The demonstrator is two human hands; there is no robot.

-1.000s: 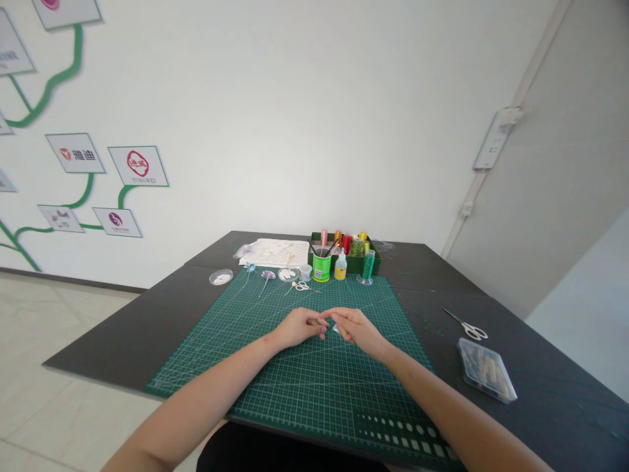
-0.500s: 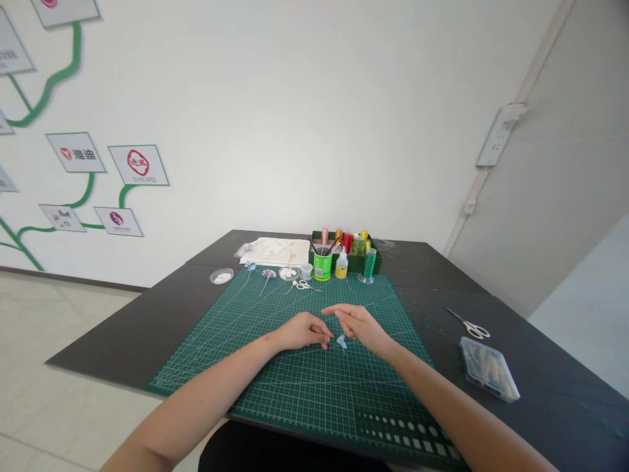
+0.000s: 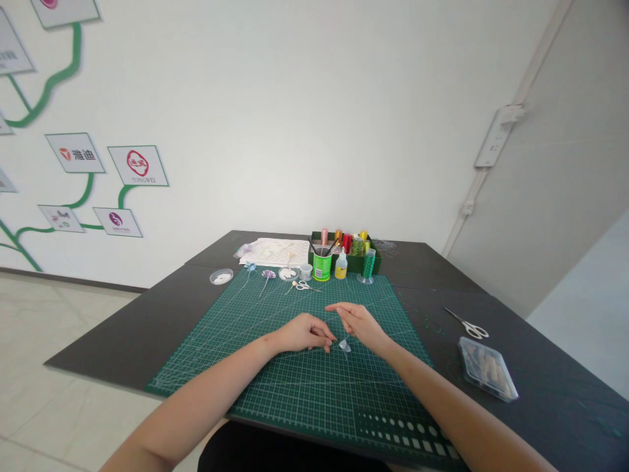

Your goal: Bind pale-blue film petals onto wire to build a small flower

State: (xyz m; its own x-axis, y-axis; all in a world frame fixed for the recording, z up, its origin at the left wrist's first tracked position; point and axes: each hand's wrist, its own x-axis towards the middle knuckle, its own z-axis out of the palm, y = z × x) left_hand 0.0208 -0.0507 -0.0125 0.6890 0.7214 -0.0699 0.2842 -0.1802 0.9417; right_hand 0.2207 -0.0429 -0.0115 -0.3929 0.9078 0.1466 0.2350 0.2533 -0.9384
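My left hand (image 3: pixel 303 332) rests on the green cutting mat (image 3: pixel 275 367) with its fingers curled and pinched together beside a small pale translucent piece (image 3: pixel 344 345). My right hand (image 3: pixel 360 322) hovers just right of it, index finger stretched leftward, the other fingers bent over that small piece. The two hands almost touch at their fingertips. I cannot make out whether a thin wire or thread runs between them.
At the mat's far edge stand a green cup (image 3: pixel 322 267), a yellow glue bottle (image 3: pixel 341 265), a green bead tube (image 3: pixel 368 265), a box of thread spools (image 3: pixel 351 246), small dishes and tiny scissors (image 3: pixel 301 285). Right of the mat lie scissors (image 3: pixel 469 324) and a clear plastic case (image 3: pixel 486 368).
The hands have drawn slightly apart and lowered; the small pale piece now hangs lower between them, near the mat. My right index finger has stretched out to the left.
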